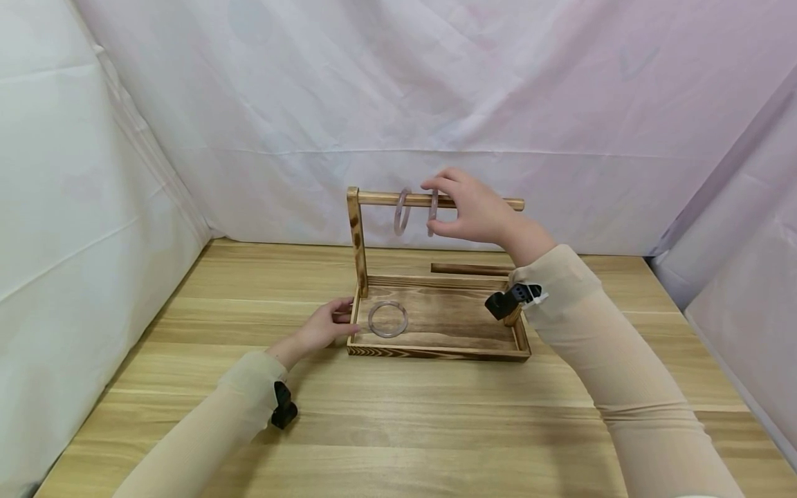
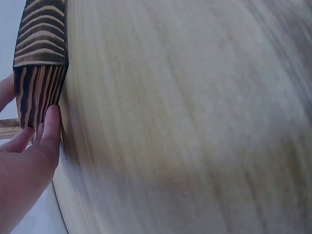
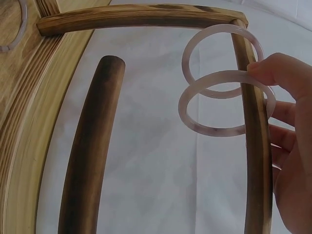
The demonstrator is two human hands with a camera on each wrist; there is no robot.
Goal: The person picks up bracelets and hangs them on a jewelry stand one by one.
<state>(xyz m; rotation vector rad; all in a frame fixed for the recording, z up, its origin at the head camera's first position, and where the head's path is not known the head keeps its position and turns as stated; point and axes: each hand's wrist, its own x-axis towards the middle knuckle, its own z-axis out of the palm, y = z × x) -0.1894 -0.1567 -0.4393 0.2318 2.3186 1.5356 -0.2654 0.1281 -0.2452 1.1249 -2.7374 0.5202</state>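
Note:
A brown wooden bangle stand (image 1: 357, 238) has an upper bar (image 1: 473, 203) and a shallow tray (image 1: 448, 311) as its base. My right hand (image 1: 476, 211) pinches a pale lilac bangle (image 1: 432, 217) between thumb and fingers, and the bar passes through that ring. Left of it, a second bangle (image 1: 398, 220) hangs on the same bar; in the right wrist view the two rings overlap. A third bangle (image 1: 371, 321) lies flat in the tray's left part. My left hand (image 1: 320, 328) holds the tray's left end, thumb near the front corner, fingers along the side (image 2: 41, 92).
Behind the tray runs a lower, darker rod (image 1: 467, 269), its left end free. The stand sits on a wood-grain table (image 1: 373, 429). Pale cloth (image 1: 311, 83) hangs behind and at both sides. Black cameras (image 1: 284, 404) are strapped to both wrists.

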